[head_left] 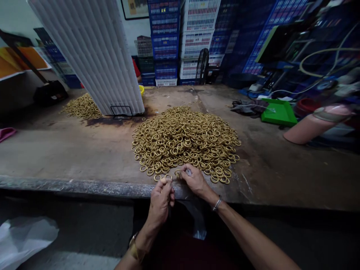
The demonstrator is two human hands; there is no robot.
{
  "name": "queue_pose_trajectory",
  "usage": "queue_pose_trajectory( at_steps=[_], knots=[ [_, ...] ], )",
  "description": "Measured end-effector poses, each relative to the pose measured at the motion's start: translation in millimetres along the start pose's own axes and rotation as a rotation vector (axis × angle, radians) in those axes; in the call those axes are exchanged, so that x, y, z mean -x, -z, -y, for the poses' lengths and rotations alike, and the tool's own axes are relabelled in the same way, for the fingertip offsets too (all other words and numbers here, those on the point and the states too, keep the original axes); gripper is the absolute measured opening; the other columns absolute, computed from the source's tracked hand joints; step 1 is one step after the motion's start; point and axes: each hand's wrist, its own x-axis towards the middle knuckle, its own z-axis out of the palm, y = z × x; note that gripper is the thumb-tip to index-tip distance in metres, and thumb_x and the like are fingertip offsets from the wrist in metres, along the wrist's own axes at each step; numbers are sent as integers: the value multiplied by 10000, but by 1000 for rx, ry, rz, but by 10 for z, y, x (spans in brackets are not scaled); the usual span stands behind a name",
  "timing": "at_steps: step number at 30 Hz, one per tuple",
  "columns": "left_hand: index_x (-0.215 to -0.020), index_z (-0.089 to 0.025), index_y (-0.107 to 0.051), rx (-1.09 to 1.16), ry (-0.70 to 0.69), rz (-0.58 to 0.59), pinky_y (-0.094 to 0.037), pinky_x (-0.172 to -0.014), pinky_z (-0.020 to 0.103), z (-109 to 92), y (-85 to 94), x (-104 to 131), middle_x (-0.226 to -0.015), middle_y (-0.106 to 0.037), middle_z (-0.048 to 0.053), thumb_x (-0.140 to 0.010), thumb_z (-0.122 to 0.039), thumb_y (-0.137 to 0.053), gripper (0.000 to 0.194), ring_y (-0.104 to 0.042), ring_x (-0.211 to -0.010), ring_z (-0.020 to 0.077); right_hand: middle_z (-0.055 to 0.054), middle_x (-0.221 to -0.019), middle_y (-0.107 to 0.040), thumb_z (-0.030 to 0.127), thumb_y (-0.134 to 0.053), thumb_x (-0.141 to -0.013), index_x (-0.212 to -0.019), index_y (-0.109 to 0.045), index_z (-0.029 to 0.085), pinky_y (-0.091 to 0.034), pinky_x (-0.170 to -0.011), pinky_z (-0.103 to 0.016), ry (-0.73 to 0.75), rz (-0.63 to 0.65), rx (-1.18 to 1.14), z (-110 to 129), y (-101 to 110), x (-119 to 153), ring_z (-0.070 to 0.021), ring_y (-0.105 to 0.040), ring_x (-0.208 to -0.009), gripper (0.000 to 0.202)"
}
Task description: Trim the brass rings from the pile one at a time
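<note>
A big heap of brass rings (185, 140) lies on the worn workbench (84, 153) in front of me. My right hand (194, 180) rests on the near edge of the heap, fingers pinching a ring there. My left hand (161, 198) is at the bench's front edge, fingers curled around a small stack of rings. A clear plastic bag (198, 221) hangs below the edge between my hands.
A second ring pile (83, 107) lies at the back left beside a tall white ribbed stack (95, 56). A green tray (278, 112) and a pink tube (315, 123) sit at the right. Blue and white crates (180, 37) line the back.
</note>
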Motion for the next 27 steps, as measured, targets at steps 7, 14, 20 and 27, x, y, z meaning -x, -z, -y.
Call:
queue_pose_trajectory(
  at_steps=[7, 14, 20, 27],
  knots=[
    [-903, -165, -543, -291, -60, 44, -269, -361, 145, -15, -168, -172, -514, -448, -64, -722, -464, -570, 351, -368, -383, 49, 37, -559, -550, 308, -513, -708, -684, -501, 180, -365, -488, -194, -148, 13, -303, 49, 102, 135, -87, -464, -493, 130],
    [-664, -164, -594, -383, -240, 58, -352, -482, 181, -6, -230, -213, -532, -489, -30, -736, -377, -581, 225, -427, -478, 84, 43, -511, -501, 364, -495, -737, -658, -493, 175, -332, -448, -184, -164, 45, -341, 42, 120, 145, -75, -420, -460, 205],
    [-736, -173, -626, -507, -373, 81, -408, -622, 214, 16, -225, -212, -663, -581, 9, -749, -308, -567, 148, -514, -630, 122, 51, -494, -428, 348, -478, -737, -611, -520, 161, -301, -448, -183, -168, 51, -213, 37, 105, 108, -74, -375, -474, 229],
    [-702, -169, -484, -334, -4, 171, -257, -370, 150, 38, -160, -227, -557, -450, -53, -744, -471, -539, 310, -364, -391, 41, 54, -510, -424, 280, -483, -705, -590, -523, 156, -287, -457, -178, -151, 44, -115, 48, 49, 100, -70, -366, -495, 174]
  ],
)
